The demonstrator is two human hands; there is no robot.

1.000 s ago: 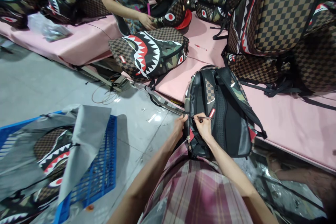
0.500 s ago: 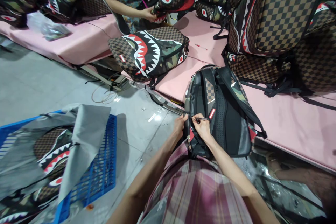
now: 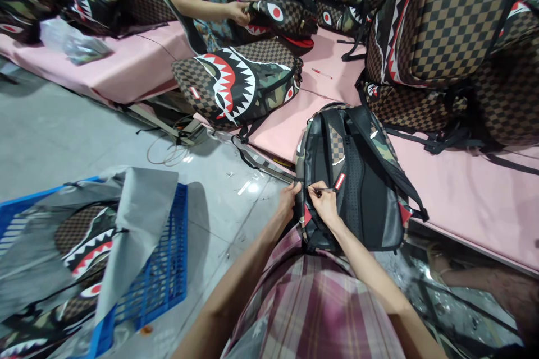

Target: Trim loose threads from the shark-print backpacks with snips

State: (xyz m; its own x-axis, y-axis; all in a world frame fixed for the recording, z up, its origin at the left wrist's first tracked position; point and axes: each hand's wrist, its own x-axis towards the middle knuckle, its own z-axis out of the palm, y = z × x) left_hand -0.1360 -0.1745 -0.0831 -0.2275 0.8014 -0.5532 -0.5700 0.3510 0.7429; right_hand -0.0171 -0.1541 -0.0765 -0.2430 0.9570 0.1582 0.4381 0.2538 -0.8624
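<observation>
A black-backed backpack (image 3: 370,190) with checkered and camouflage panels rests against the table edge, its strap side facing me. My left hand (image 3: 289,197) is closed on the left edge of this backpack, thumb on top. Just right of it, my right hand (image 3: 323,202) is pinched near the same edge, around a small dark thin tool (image 3: 319,192) whose exact kind I cannot make out. Beside the right hand a red-and-white label (image 3: 340,181) sits on the strap. Red patches show at both lower sides of the backpack.
On the pink table (image 3: 463,196) lies another shark-mouth backpack (image 3: 240,84), with a red pen (image 3: 322,73) behind it. Backpacks are piled right (image 3: 455,17). Across the table a person's hand (image 3: 239,12) holds a bag. A blue crate (image 3: 168,258) with bags stands on the floor, left.
The person opposite has shifted and turned the bag they hold, lowering it toward the table. A red crate now shows behind. My hands and backpack look almost unmoved.
</observation>
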